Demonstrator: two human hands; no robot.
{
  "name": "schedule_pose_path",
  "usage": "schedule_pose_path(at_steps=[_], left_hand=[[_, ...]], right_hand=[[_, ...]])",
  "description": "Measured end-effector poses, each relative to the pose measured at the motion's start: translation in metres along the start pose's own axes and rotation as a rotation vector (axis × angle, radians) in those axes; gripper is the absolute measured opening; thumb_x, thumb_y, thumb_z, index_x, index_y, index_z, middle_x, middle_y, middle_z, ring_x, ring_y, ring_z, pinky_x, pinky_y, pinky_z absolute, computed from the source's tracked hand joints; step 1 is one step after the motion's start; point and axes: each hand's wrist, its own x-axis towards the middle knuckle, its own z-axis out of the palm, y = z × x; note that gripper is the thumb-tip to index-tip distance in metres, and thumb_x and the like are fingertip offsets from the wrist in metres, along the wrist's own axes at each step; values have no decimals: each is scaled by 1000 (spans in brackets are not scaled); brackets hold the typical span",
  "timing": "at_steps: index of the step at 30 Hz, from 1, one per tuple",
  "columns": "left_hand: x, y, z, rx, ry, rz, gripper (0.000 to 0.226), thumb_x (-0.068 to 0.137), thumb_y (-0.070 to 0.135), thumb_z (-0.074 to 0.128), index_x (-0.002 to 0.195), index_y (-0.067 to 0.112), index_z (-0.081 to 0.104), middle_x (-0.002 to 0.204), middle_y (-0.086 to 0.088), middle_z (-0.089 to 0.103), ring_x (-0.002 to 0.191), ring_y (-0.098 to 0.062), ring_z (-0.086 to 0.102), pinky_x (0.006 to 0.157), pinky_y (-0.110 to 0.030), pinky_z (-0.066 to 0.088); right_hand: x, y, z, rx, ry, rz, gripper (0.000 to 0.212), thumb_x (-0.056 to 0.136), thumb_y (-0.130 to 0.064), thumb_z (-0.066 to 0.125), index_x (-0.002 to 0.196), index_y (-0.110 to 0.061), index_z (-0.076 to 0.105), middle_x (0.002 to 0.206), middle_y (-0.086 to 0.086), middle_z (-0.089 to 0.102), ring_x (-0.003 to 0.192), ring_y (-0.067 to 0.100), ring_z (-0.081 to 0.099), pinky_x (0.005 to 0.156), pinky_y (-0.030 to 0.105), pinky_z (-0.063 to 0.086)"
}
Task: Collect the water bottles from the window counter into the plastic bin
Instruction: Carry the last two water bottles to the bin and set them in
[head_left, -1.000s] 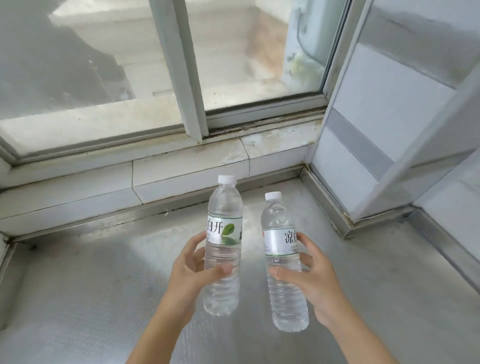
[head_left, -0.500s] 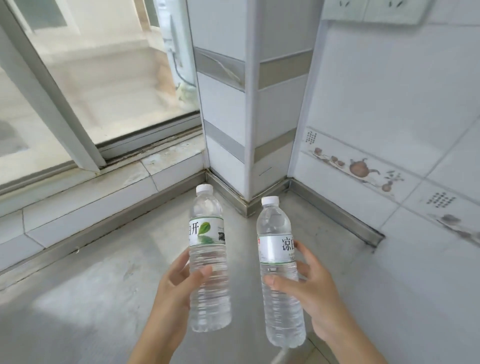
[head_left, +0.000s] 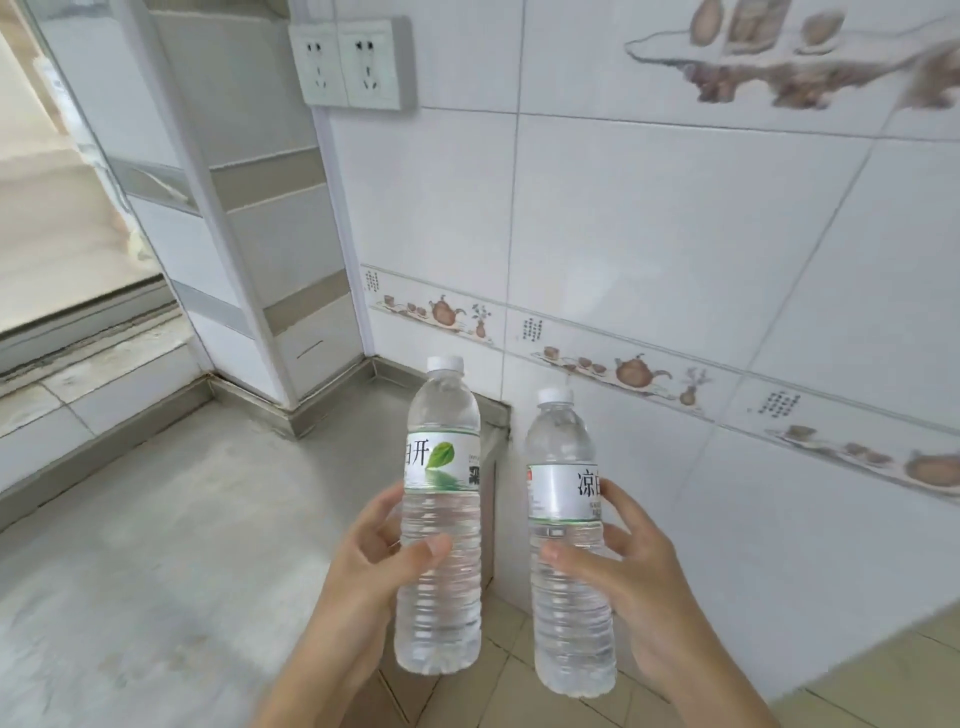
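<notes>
So there are two clear water bottles, both upright, held up in the air side by side, close together but not touching. The left bottle (head_left: 440, 519) has a white cap and a label with a green leaf on it, and the left hand (head_left: 363, 566) is wrapped around its middle, thumb across the front just under the label. The right bottle (head_left: 566, 545) sits a bit lower in the view, also white-capped, with a white label showing black characters, and the right hand (head_left: 623, 566) grips it the same way, fingers curling round the far side.

Under the left one is the grey counter (head_left: 156, 519), and the window (head_left: 62, 234) is off to the left. Behind is a white tiled wall (head_left: 675, 234) with a teapot-pattern border strip, plus a double wall socket (head_left: 353, 62) up top. Beige floor tiles (head_left: 883, 691) show at the bottom right.
</notes>
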Motion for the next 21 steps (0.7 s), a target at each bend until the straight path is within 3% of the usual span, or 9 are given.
schedule_pose_path(at_steps=[3, 7, 10, 14, 17, 19, 21], left_hand=[[-2, -12, 57, 6, -100, -16, 94, 38, 40, 97, 122, 14, 65, 105, -16, 74, 91, -30, 72, 75, -37, 56], [-4, -29, 128, -4, -257, -55, 79, 47, 26, 88, 121, 13, 65, 100, -14, 76, 87, -27, 73, 70, -34, 58], [-6, -38, 179, -16, -385, -118, 86, 42, 23, 93, 122, 11, 65, 103, -17, 75, 88, -30, 73, 67, -33, 59], [-5, -50, 240, -22, -519, -183, 82, 45, 16, 90, 122, 12, 64, 106, -20, 74, 90, -34, 72, 78, -44, 55], [-5, -57, 286, 6, -634, -205, 92, 38, 25, 98, 122, 13, 64, 107, -18, 75, 93, -33, 72, 85, -47, 50], [-6, -62, 318, 25, -712, -213, 91, 37, 25, 98, 122, 14, 65, 107, -17, 75, 94, -33, 72, 83, -45, 52], [-7, -69, 350, 45, -779, -218, 81, 44, 19, 90, 120, 15, 65, 104, -14, 76, 91, -29, 73, 74, -34, 56]], right_hand=[[-28, 0, -53, 45, 106, -15, 69, 61, -5, 86, 110, -44, 57, 97, 4, 75, 82, 19, 74, 62, 28, 55], [-67, 0, -121, 112, 263, -13, 72, 59, -6, 86, 112, -42, 55, 98, 4, 75, 80, 20, 74, 58, 30, 56], [-97, 1, -164, 160, 388, -12, 76, 54, -8, 89, 114, -40, 55, 99, 5, 75, 82, 23, 74, 60, 34, 56], [-130, -1, -208, 218, 522, -30, 82, 56, -6, 88, 124, -34, 53, 99, 5, 76, 82, 22, 74, 55, 27, 55], [-152, -5, -238, 247, 620, -54, 76, 64, -3, 83, 127, -31, 51, 97, 5, 76, 79, 24, 74, 51, 24, 54], [-164, -6, -258, 263, 682, -65, 74, 65, -6, 83, 125, -33, 52, 97, 3, 76, 80, 23, 74, 55, 27, 54], [-173, -4, -279, 289, 750, -79, 70, 64, -6, 84, 120, -35, 54, 96, 2, 77, 79, 23, 74, 60, 30, 54]])
